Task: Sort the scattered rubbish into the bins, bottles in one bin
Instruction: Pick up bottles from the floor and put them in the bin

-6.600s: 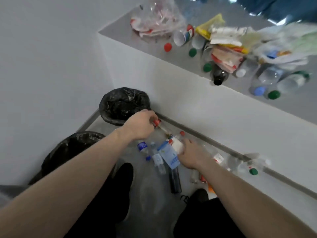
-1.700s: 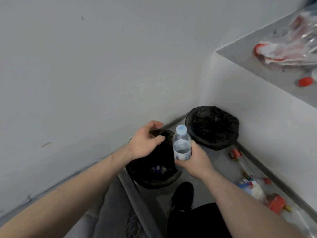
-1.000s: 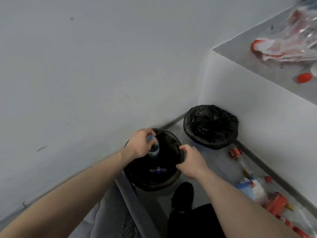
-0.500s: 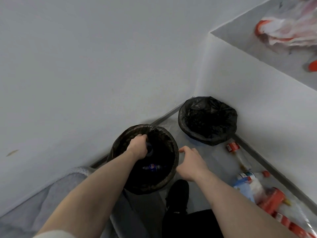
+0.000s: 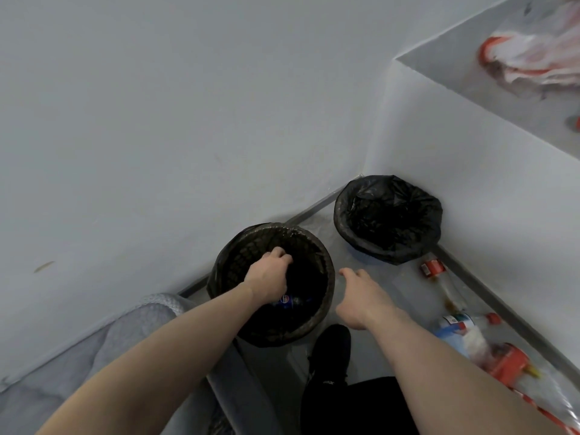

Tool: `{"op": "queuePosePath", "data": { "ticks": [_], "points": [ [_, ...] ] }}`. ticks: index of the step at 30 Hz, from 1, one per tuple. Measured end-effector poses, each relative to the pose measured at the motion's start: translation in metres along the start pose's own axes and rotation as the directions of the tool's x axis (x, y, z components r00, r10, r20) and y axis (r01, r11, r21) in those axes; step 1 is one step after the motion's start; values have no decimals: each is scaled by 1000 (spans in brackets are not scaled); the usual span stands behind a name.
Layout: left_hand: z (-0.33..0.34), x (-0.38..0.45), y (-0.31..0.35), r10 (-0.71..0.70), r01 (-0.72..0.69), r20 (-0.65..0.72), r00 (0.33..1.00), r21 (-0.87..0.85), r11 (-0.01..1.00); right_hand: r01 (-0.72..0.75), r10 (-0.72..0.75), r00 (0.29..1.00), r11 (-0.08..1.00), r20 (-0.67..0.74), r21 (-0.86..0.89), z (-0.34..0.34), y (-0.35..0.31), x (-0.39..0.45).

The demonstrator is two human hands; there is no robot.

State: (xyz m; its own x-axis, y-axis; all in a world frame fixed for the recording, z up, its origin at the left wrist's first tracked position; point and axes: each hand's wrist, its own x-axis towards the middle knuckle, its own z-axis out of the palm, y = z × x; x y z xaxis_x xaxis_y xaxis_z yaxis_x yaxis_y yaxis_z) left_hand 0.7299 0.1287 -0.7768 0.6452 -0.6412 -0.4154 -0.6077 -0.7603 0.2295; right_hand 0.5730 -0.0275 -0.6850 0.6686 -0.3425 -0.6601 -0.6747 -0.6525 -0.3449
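Observation:
Two black-lined bins stand in the floor corner, the near bin and the far bin. My left hand reaches down into the near bin, knuckles up and fingers curled; whatever is under it is hidden. A bottle with a blue label lies in that bin below my wrist. Just right of the near bin's rim hovers my right hand, fingers relaxed and holding nothing. On the floor at the right lie a clear bottle with a red label, a red-capped bottle and an orange-topped bottle.
White walls close the corner on the left and behind the bins. A raised ledge at the upper right carries a plastic bag and a red cap. My black shoe stands by the near bin; grey fabric lies at the lower left.
My right hand passed a blue-capped water bottle to my left hand, which lowered it into the near bin. The bottle is no longer visible. My right hand drew back from the rim.

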Motion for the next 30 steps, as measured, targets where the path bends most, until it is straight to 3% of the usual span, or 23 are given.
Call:
{"op": "queuePosePath", "data": {
  "ticks": [3, 6, 8, 13, 19, 24, 30],
  "points": [
    [12, -4, 19, 82, -89, 96, 992, 72, 993, 40, -26, 997, 977, 66, -210, 4, -2, -2],
    [30, 2, 28, 57, -81, 198, 979, 113, 990, 65, -46, 996, 963, 80, -261, 7, -6, 4],
    [50, 13, 27, 3, -29, 253, 968, 97, 995, 77, -66, 996, 974, 58, -215, 7, -5, 12],
    [102, 47, 18, -139, 136, 405, 904, 37, 990, 20, -12, 998, 991, -63, 131, 6, 2, 40],
    [166, 89, -3, -187, 103, 560, 807, 179, 978, 89, -88, 994, 996, -65, 18, 15, 7, 65],
    [197, 114, -5, -156, 60, 623, 766, 172, 983, 85, -86, 996, 995, -23, -44, 24, 9, 80],
    [178, 97, 12, -179, 165, 576, 798, 77, 983, 41, -41, 999, 999, 2, -12, 28, 6, 85]
  ]
}}
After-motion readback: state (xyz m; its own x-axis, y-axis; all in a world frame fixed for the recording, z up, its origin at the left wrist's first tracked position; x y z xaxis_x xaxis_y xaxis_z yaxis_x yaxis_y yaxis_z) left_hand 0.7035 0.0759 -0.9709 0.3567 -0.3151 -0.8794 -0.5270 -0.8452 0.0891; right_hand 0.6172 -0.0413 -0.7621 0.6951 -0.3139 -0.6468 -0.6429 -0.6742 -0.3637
